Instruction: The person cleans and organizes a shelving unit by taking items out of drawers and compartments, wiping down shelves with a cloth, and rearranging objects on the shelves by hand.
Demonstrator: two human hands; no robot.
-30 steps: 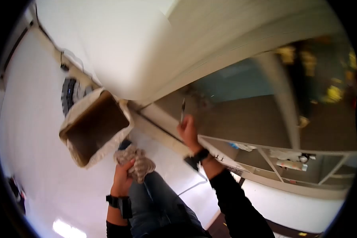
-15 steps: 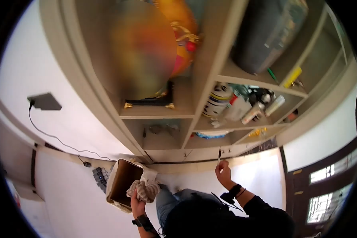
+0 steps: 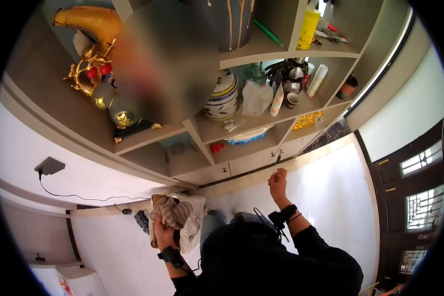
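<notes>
My left hand [image 3: 163, 233] grips a bunched, beige-and-brown striped cloth [image 3: 176, 213]. The cloth is over the open box [image 3: 195, 201] on the floor and covers much of its mouth. Crumpled whitish plastic [image 3: 190, 233] hangs along the box's near side. Out in front of the shelving, my right hand [image 3: 278, 181] pinches a thin pen-like stick [image 3: 276, 167], pale with a dark upper end. Its exact kind is too small to make out. The stick points up towards the low cabinet doors.
A shelf unit [image 3: 197, 121] spans the front, holding a striped ceramic jar [image 3: 223, 98], a golden ornament [image 3: 103, 101], a paper cup [image 3: 293, 100] and a yellow container [image 3: 308, 28]. A cable runs from a wall-mounted box [image 3: 52, 166] to a power strip [image 3: 142, 221]. Dark doors [image 3: 389, 202] stand right.
My view has swung to the right, so more of the shelves shows. The left hand's cloth now lies across the box opening, which was uncovered before. My right hand still pinches the stick.
</notes>
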